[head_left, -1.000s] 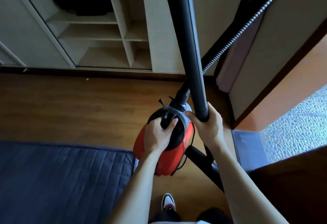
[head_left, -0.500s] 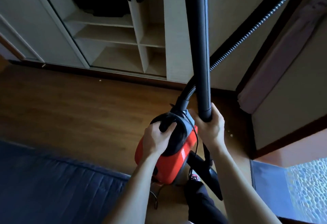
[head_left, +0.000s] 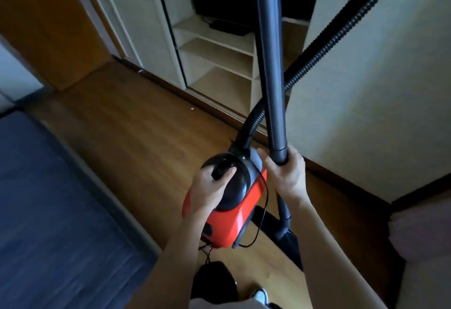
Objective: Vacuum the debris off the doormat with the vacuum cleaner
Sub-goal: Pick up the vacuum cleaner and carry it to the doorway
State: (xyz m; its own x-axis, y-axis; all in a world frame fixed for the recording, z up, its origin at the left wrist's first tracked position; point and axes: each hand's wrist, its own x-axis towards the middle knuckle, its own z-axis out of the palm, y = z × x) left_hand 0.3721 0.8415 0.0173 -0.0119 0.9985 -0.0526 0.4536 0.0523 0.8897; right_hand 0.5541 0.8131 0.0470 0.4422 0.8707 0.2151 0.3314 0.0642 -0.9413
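Turned leftward since a second ago; grey-blue doormat now out of view. Left grip (head_left: pixel 210 189) clasps the top handle of the red-and-black plastic canister vacuum cleaner (head_left: pixel 227 220); right grip (head_left: pixel 288 179) wraps its dark grey wand tube (head_left: pixel 269 64). Status, my estimate: carrying only, all vacuuming outstanding.

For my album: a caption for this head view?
Left hand grips the red vacuum cleaner, right hand holds its black tube.

Vacuum body (head_left: pixel 227 213): centre, over the floor (head_left: pixel 136 137), under the left grip (head_left: pixel 210 186).
Wand (head_left: pixel 271 64): upright, right of the body, held in the right grip (head_left: pixel 288 177).
Hose (head_left: pixel 324 47): behind the wand, rising to the right.
Mat (head_left: pixel 61 211): on the floor, left.
Shelves (head_left: pixel 219 59): behind, beyond the floor.
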